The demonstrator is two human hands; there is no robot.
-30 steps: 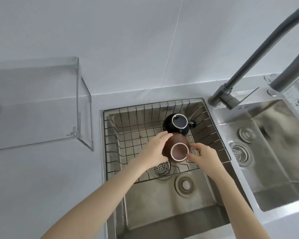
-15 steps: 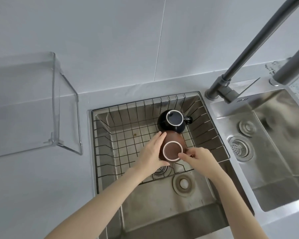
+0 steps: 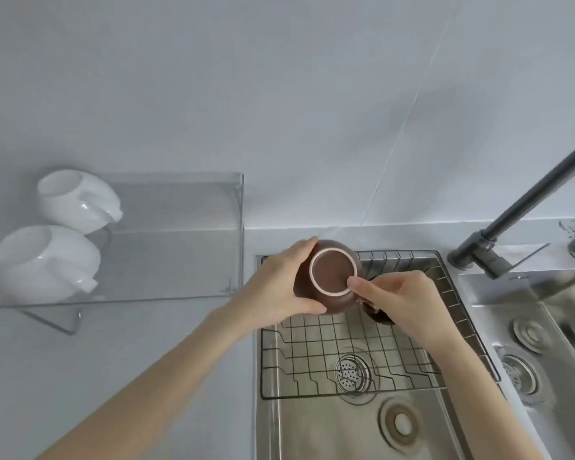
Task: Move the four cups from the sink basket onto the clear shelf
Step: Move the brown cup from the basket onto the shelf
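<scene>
A brown cup [image 3: 329, 272], upside down with its pale-ringed base toward me, is held above the back left corner of the wire sink basket [image 3: 316, 366]. My left hand [image 3: 281, 288] wraps its left side. My right hand [image 3: 400, 300] grips its right side, thumb on the base ring. A black cup [image 3: 379, 315] shows only as a dark sliver under my right hand. Two white cups [image 3: 77, 200] [image 3: 47, 260] lie upside down on the left part of the clear shelf [image 3: 176, 234].
The basket hangs in the left steel sink [image 3: 352, 429] over a round strainer [image 3: 352, 373]. A dark grey faucet [image 3: 525, 207] rises at the right, beside a second basin [image 3: 545, 327]. The grey counter [image 3: 113, 360] lies left of the sink.
Both hands have lifted the brown cup up out of the basket and toward the left. The view has swung left, bringing the shelf's two white cups into sight.
</scene>
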